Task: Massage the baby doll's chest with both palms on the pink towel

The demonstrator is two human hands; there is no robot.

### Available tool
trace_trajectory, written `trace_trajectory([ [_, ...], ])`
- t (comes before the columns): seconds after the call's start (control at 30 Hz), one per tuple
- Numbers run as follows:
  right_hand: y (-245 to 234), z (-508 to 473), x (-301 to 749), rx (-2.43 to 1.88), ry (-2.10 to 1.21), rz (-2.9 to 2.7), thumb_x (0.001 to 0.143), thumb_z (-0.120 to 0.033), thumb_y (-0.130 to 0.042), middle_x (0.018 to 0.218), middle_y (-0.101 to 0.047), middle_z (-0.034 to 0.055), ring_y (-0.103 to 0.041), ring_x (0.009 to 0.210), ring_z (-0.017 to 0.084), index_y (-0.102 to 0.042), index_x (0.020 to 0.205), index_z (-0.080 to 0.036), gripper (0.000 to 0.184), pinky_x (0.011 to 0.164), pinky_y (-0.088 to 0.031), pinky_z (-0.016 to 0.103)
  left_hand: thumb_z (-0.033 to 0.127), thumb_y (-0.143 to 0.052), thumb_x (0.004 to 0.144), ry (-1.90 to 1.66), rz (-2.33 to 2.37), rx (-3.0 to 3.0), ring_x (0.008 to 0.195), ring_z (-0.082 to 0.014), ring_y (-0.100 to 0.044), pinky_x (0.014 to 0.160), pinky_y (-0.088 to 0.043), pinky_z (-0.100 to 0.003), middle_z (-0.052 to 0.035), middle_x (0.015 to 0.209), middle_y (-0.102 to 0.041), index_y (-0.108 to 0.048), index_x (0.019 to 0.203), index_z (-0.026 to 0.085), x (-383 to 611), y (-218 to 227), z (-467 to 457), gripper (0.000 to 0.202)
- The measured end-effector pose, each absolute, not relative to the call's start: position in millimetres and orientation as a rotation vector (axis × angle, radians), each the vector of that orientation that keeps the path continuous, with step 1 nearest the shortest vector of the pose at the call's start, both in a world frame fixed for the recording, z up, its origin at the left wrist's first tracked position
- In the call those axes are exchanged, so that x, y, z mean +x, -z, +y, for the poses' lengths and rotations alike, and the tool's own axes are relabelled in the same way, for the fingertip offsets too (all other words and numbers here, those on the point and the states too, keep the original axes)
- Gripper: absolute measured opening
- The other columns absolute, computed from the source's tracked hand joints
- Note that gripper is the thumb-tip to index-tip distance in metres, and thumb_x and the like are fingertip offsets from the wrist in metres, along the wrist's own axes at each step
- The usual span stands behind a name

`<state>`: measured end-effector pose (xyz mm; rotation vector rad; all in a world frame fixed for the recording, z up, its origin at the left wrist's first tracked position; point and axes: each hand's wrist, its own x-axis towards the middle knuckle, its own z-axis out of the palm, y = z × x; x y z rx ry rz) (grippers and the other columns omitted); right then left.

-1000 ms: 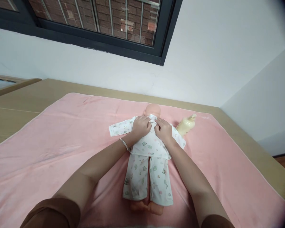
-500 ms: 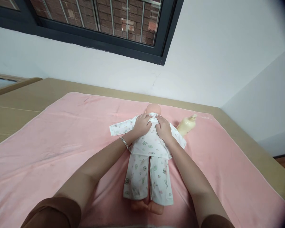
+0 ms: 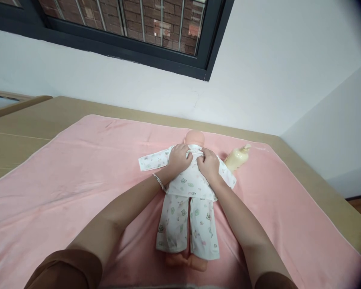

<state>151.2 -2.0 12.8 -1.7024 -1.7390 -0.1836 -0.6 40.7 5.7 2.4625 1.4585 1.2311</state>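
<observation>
A baby doll (image 3: 194,137) lies stretched out, its head at the far end and its bare feet (image 3: 186,261) nearest me. It wears a white printed shirt (image 3: 189,182) and matching trousers (image 3: 173,224). Near the neckline, my left hand (image 3: 180,157) has its fingers curled on the shirt at the doll's left-of-picture shoulder. My right hand (image 3: 209,163) grips the cloth opposite, thumb and fingers close together. Between the two hands the fabric makes a raised crosswise fold. One sleeve (image 3: 153,160) stretches out to the left; the other sleeve slants down to the right.
A pale yellow pump bottle (image 3: 237,157) lies tilted beside the right sleeve. Under everything spreads a pink blanket (image 3: 93,160) on a wooden surface (image 3: 60,110). Behind it are a white wall and a dark-framed window (image 3: 204,60). A raised wooden edge (image 3: 24,105) stands at left.
My fingers have curled in at the neckline, and the shirt cloth between my hands is now gathered into a straight fold. The doll and bottle stay in place.
</observation>
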Motion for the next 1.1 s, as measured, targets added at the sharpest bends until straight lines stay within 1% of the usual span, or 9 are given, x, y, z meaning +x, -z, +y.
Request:
trace_trajectory([
  [0.2, -16, 1, 152, -1.718, 0.129, -1.795, 0.084, -0.020, -0.043, 0.116, -0.070, 0.0132, -0.061, 0.108, 0.030, -0.064, 0.118, -0.015, 0.040, 0.095, -0.046, 0.039, 0.020, -0.049, 0.086, -1.105, 1.448, 2.449, 0.106, -0.0263, -0.058, 0.095, -0.043, -0.040, -0.0086, 0.109, -0.067, -0.062, 0.101, 0.020, -1, -9, 43, 0.020],
  [0.47, -12, 9, 158, -1.632, 0.106, -1.923, 0.085, -0.017, -0.040, 0.136, -0.061, 0.0146, -0.053, 0.127, 0.030, -0.061, 0.128, -0.013, 0.048, 0.109, -0.040, 0.046, 0.020, -0.043, 0.087, -0.987, 1.382, 2.471, 0.119, -0.0283, -0.054, 0.105, -0.040, -0.044, -0.0113, 0.123, -0.063, -0.061, 0.122, 0.017, -2, -7, 50, 0.039],
  [0.57, -8, 10, 160, -1.568, 0.143, -1.971, 0.086, -0.016, -0.040, 0.139, -0.059, 0.0156, -0.052, 0.130, 0.030, -0.059, 0.132, -0.012, 0.051, 0.110, -0.038, 0.046, 0.021, -0.043, 0.087, -0.997, 1.364, 2.455, 0.121, -0.0285, -0.054, 0.107, -0.039, -0.045, -0.0108, 0.125, -0.062, -0.061, 0.125, 0.018, -2, -5, 51, 0.042],
  [0.63, -7, 10, 160, -1.527, 0.164, -1.980, 0.086, -0.016, -0.039, 0.138, -0.061, 0.0155, -0.054, 0.128, 0.029, -0.059, 0.131, -0.011, 0.050, 0.109, -0.039, 0.046, 0.020, -0.045, 0.087, -1.040, 1.343, 2.426, 0.120, -0.0274, -0.054, 0.107, -0.039, -0.045, -0.0094, 0.124, -0.063, -0.063, 0.122, 0.020, -2, -5, 51, 0.040],
  [0.7, -8, 8, 159, -1.507, 0.180, -1.955, 0.086, -0.016, -0.040, 0.133, -0.064, 0.0145, -0.057, 0.123, 0.029, -0.061, 0.128, -0.013, 0.048, 0.107, -0.041, 0.044, 0.019, -0.047, 0.085, -1.106, 1.317, 2.396, 0.116, -0.0258, -0.057, 0.106, -0.040, -0.043, -0.0083, 0.119, -0.066, -0.065, 0.114, 0.021, -2, -5, 50, 0.035],
  [0.83, -10, 2, 157, -1.540, 0.200, -1.886, 0.084, -0.015, -0.042, 0.116, -0.071, 0.0122, -0.063, 0.107, 0.027, -0.065, 0.116, -0.015, 0.040, 0.098, -0.046, 0.039, 0.017, -0.048, 0.081, -1.207, 1.316, 2.380, 0.096, -0.0236, -0.060, 0.091, -0.046, -0.039, -0.0064, 0.096, -0.068, -0.063, 0.091, 0.021, -3, -5, 48, 0.018],
  [0.9, -11, 0, 156, -1.573, 0.218, -1.871, 0.085, -0.016, -0.042, 0.107, -0.072, 0.0117, -0.063, 0.100, 0.027, -0.066, 0.110, -0.015, 0.035, 0.093, -0.046, 0.038, 0.017, -0.049, 0.081, -1.235, 1.334, 2.400, 0.091, -0.0230, -0.059, 0.087, -0.046, -0.038, -0.0056, 0.089, -0.066, -0.059, 0.083, 0.021, -3, -5, 46, 0.012],
  [1.0, -11, -2, 155, -1.603, 0.237, -1.859, 0.086, -0.017, -0.041, 0.100, -0.072, 0.0105, -0.063, 0.094, 0.026, -0.066, 0.103, -0.017, 0.031, 0.088, -0.046, 0.036, 0.018, -0.050, 0.081, -1.273, 1.366, 2.415, 0.091, -0.0229, -0.059, 0.086, -0.045, -0.037, -0.0058, 0.088, -0.065, -0.057, 0.080, 0.022, -3, -5, 44, 0.008],
  [1.1, -12, -2, 154, -1.623, 0.233, -1.835, 0.085, -0.018, -0.041, 0.100, -0.073, 0.0093, -0.063, 0.093, 0.025, -0.067, 0.103, -0.018, 0.031, 0.086, -0.046, 0.035, 0.019, -0.051, 0.082, -1.265, 1.418, 2.409, 0.090, -0.0232, -0.059, 0.085, -0.045, -0.037, -0.0063, 0.088, -0.065, -0.056, 0.079, 0.022, -2, -6, 42, 0.007],
])
